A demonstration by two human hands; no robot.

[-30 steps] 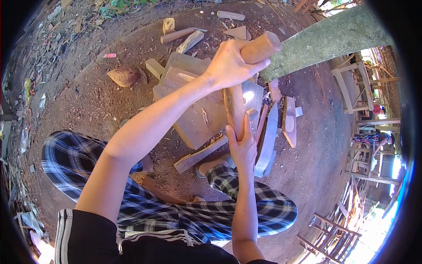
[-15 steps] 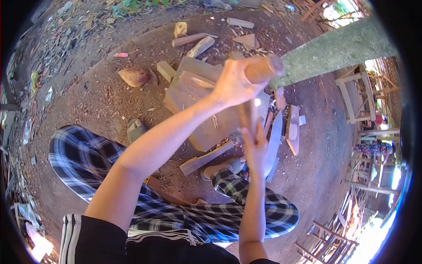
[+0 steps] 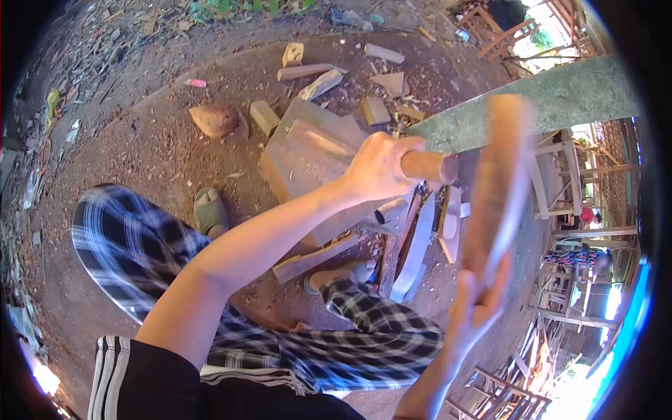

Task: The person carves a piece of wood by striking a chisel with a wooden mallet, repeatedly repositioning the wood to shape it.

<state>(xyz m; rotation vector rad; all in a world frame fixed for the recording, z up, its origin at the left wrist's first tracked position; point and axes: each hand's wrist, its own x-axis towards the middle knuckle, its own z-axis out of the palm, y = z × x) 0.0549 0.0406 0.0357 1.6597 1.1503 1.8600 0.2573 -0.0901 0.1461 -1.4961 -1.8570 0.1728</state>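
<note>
Nearest, the right hand grips the lower end of one long wooden piece (blurred), which rises above it. Farther out, the left hand is clenched around one round wooden handle that juts to its right. Beyond and below it lies one big wooden block; past that, about six offcuts scattered on the dirt.

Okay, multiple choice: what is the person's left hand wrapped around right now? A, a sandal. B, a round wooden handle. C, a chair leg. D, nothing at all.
B: the left hand is closed around a round wooden handle whose end sticks out past the fingers, above the big wooden block.
</note>
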